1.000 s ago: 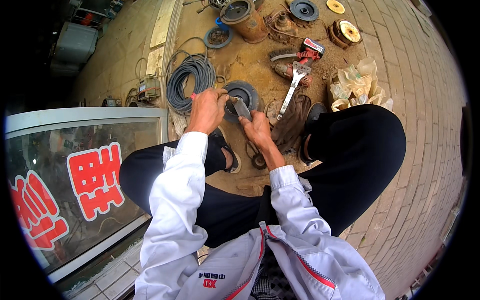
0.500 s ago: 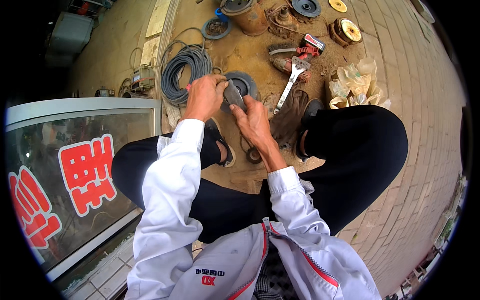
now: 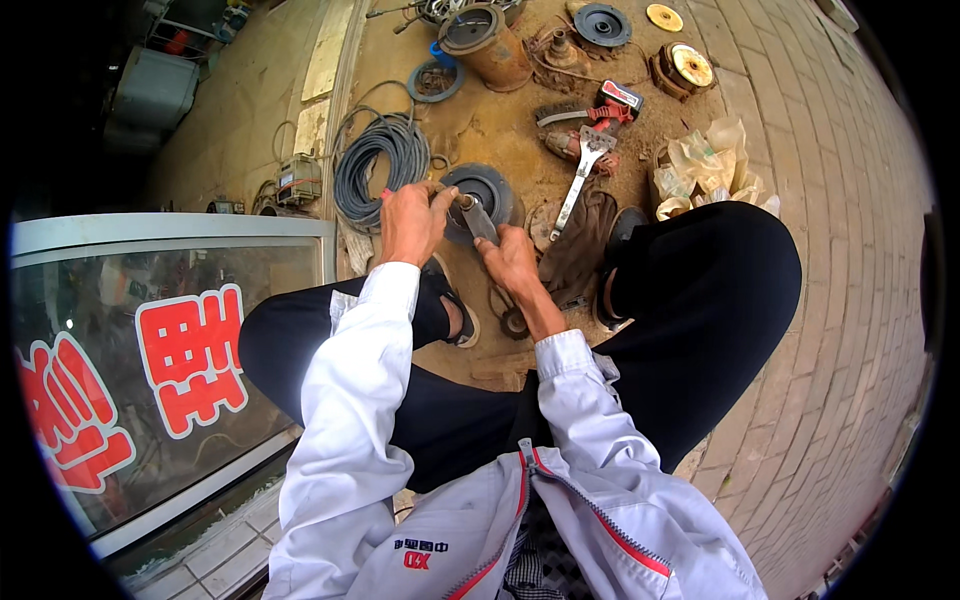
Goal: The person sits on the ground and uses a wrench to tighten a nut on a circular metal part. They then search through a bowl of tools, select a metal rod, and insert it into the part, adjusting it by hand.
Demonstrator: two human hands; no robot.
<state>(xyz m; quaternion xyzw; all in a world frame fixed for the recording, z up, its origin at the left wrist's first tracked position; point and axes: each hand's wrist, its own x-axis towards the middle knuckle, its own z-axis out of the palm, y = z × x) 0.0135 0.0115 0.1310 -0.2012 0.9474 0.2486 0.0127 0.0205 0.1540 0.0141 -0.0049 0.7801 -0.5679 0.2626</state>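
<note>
My left hand pinches a small tarnished cylindrical piece above a dark round ribbed metal disc on the dirty ground between my feet. My right hand is closed on a flat grey bar, whose upper end is against or very near the small piece. Right of the disc lies a silver flat tool with a wide slotted head, on a red cordless power tool. A brown rag is crumpled below it.
A grey cable coil lies at left, above a glass panel beside my left knee. Rusty housing, cast part, grey rings and round discs stand at the back. Crumpled paper bags sit by my right knee.
Both hands have kept their grips. The bar shifted slightly up and left by the middle frame, and now sits lower and farther right, showing the small piece again.
</note>
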